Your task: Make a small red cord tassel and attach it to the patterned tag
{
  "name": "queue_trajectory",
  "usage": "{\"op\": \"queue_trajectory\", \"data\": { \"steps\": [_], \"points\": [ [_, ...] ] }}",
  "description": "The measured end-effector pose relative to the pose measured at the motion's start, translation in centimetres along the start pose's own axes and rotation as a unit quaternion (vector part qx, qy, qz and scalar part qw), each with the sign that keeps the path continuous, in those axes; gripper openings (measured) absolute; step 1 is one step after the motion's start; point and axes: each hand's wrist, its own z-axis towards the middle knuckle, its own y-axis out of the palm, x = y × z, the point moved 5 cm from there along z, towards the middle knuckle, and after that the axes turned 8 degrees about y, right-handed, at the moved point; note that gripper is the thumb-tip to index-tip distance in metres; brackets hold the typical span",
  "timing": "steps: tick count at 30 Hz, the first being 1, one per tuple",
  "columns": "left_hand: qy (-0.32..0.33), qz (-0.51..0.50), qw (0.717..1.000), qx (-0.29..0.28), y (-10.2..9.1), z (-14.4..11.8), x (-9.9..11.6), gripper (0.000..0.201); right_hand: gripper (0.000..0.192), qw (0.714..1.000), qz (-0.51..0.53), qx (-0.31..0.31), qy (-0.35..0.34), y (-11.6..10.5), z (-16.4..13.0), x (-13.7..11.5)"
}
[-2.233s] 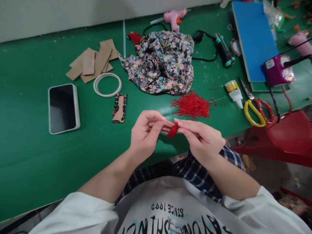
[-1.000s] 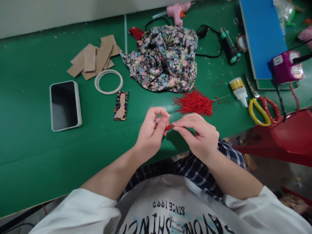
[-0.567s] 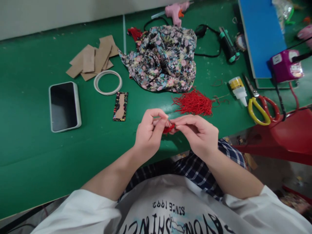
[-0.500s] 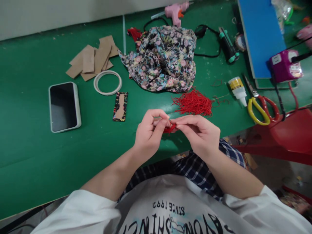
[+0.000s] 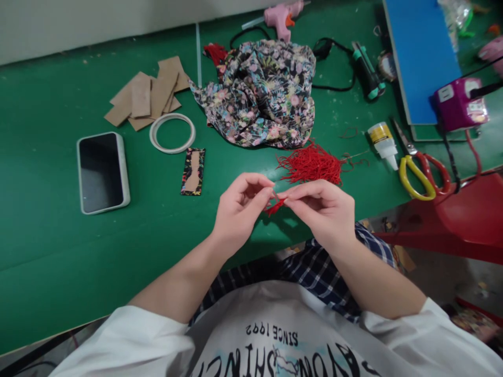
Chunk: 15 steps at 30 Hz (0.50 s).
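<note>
Over the front of the green table, my right hand (image 5: pixel 324 209) pinches a small bundle of red yarn (image 5: pixel 276 207) between thumb and fingertips. My left hand (image 5: pixel 243 207) is closed beside it, thumb against fingertips, on what looks like a thin strand at the bundle's end; the strand is too small to make out well. Just beyond my right hand lies a heap of cut red yarn (image 5: pixel 310 163). To the left of my left hand, a small card (image 5: pixel 192 172) edged with floral fabric lies flat.
Floral fabric (image 5: pixel 263 94) lies crumpled at the back of the table (image 5: pixel 47 262), near a pink glue gun (image 5: pixel 279 22). At left are a phone (image 5: pixel 102 173), a tape roll (image 5: pixel 172 133) and cardboard pieces (image 5: pixel 151 94); at right, a glue bottle (image 5: pixel 383 144), scissors (image 5: pixel 418 173) and a cutter (image 5: pixel 367 73).
My hands have shifted slightly, and the fingertips of my left hand are drawn a little up from the red bundle. More of its loose ends show below the fingers.
</note>
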Motion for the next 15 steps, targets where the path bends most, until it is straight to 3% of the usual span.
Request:
{"op": "queue_trajectory", "data": {
  "steps": [5, 11, 15],
  "points": [
    [-0.063, -0.049, 0.997, 0.006, -0.2, 0.3, -1.1, 0.009, 0.005, 1.0, -0.015, -0.018, 0.015, 0.2, 0.1, 0.1],
    [-0.069, -0.022, 0.997, -0.011, 0.0, 0.3, -1.2, 0.01, 0.007, 0.998, -0.039, -0.047, -0.008, 0.4, 0.0, 0.0],
    [-0.084, -0.011, 0.995, -0.048, 0.5, 0.2, -1.3, 0.009, 0.009, 0.999, -0.041, -0.02, -0.013, 0.0, 0.0, 0.2]
  ]
}}
